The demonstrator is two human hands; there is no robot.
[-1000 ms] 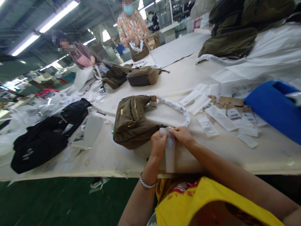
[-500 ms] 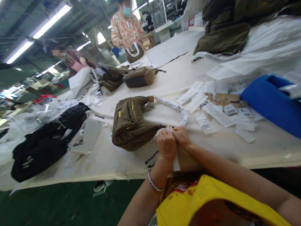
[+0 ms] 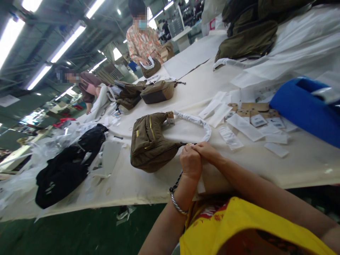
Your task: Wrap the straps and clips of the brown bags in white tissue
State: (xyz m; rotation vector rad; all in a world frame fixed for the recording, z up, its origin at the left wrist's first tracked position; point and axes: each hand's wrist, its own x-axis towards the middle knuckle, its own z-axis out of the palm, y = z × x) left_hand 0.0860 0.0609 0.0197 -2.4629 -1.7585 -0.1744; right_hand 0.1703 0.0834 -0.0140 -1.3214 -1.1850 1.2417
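An olive-brown handbag (image 3: pixel 156 145) with yellow zips lies on its side on the table in front of me. Its shoulder strap (image 3: pixel 206 128), wrapped in white, loops to the right. At the near end of that strap, by gold-coloured hardware, my two hands meet. My left hand (image 3: pixel 190 161) is closed, with a white strip (image 3: pixel 201 185) hanging below it. Fingers of my right hand (image 3: pixel 208 150) pinch the strap end from the right; their tips are partly hidden. A brown paper hang tag (image 3: pixel 170 119) sits at the bag's far strap end.
White slips (image 3: pixel 245 127) and brown tags (image 3: pixel 255 106) lie scattered at right beside a blue bin (image 3: pixel 302 106). At left are a black bag (image 3: pixel 63 173) and a grey-white tape dispenser (image 3: pixel 108 159). More olive bags (image 3: pixel 159 92) and two people stand farther back.
The view has tilted and shifted slightly, so things at left sit farther right. My hands stay at the strap end, now closer together, and less of the white strip shows.
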